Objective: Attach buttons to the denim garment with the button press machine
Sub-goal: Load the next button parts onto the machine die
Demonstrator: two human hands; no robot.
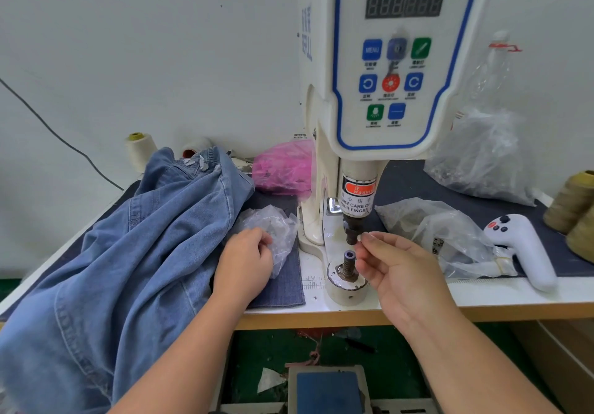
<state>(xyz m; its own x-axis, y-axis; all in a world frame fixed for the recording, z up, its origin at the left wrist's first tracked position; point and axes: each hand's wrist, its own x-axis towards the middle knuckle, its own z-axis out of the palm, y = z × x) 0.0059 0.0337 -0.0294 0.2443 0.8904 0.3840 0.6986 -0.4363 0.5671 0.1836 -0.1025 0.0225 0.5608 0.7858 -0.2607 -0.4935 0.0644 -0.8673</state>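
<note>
One press machine (369, 156), one denim garment (128, 236), three plastic bags

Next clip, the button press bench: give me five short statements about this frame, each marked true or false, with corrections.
1. The right hand pinches a small part beside the upper die. True.
2. The denim garment lies under the press head. False: it is heaped left of the machine.
3. The left hand touches a clear plastic bag. True.
4. The machine's display shows lit numbers. False: it is blank.
5. A pink bag sits behind the garment. True.
</note>
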